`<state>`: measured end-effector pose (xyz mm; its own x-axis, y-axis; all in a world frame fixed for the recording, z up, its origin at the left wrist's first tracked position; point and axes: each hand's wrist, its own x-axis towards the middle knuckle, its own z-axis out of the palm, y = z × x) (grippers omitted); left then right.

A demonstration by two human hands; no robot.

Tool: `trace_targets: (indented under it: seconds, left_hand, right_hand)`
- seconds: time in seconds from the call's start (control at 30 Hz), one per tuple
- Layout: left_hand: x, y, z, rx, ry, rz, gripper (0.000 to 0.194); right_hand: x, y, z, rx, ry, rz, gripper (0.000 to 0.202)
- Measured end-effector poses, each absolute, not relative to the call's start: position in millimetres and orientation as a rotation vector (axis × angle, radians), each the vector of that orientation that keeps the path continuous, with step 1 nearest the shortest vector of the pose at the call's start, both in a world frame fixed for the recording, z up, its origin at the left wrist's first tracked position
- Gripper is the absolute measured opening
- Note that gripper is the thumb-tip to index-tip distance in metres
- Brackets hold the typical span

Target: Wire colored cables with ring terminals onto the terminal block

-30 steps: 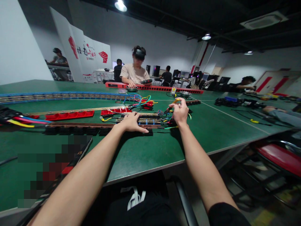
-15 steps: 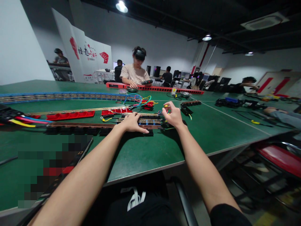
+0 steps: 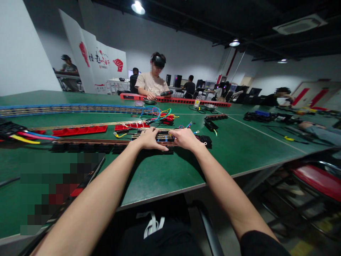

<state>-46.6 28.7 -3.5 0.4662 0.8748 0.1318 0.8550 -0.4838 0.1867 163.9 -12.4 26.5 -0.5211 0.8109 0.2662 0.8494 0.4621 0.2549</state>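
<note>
My left hand [image 3: 146, 139] lies over a black track-like strip with brass-coloured conductor bars [image 3: 165, 137], fingers spread and thumb stretched along its near edge. Beside it, my right hand [image 3: 185, 138] is closed over the strip's right part, thumb and fingers pressed together. What it pinches, if anything, is hidden by the fingers. Past my right hand the strip ends in a black end piece [image 3: 205, 141], with a ring terminal [image 3: 197, 132] and thin blue and red wires [image 3: 189, 124] around it. A yellow wire with a ring terminal [image 3: 120, 135] lies left of the strip.
Red strips [image 3: 80, 131], a long blue track [image 3: 66, 109] and looped coloured wires [image 3: 160, 113] lie on the green table [image 3: 165, 177]. A short black piece [image 3: 211, 124] is to the right. Across the table, a person [image 3: 153, 83] works at a long red strip [image 3: 186, 101].
My right hand has moved left and down onto the strip, its fingers closing in, uncovering the black end piece. A yellow bit seen at its fingertips no longer shows there. My left hand stays put.
</note>
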Motion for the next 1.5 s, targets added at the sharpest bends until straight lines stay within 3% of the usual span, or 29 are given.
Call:
trace_targets:
  seconds: [0.4, 0.8, 1.0, 1.23, 1.5]
  left_hand:
    - [-46.5, 29.7, -4.4, 2.601, 1.548, 0.314, 0.122]
    - [-47.4, 27.8, -1.1, 2.595, 1.537, 0.310, 0.123]
    - [-47.3, 28.1, -0.1, 2.573, 1.549, 0.292, 0.123]
    - [-47.5, 28.7, -0.5, 2.575, 1.552, 0.285, 0.124]
    - [-47.2, 24.9, 0.6, 2.572, 1.546, 0.306, 0.127]
  right_hand:
    - [170.9, -7.2, 21.4, -1.497, -2.083, -0.408, 0.040]
    - [199.5, 12.4, 23.6, -1.407, -1.327, -0.157, 0.014]
    - [218.1, 24.7, 23.9, -1.399, -1.005, 0.159, 0.017]
    - [224.0, 20.8, 28.5, -1.367, -1.067, 0.283, 0.025]
    - [204.3, -3.9, 38.8, -1.284, -1.302, 0.016, 0.039]
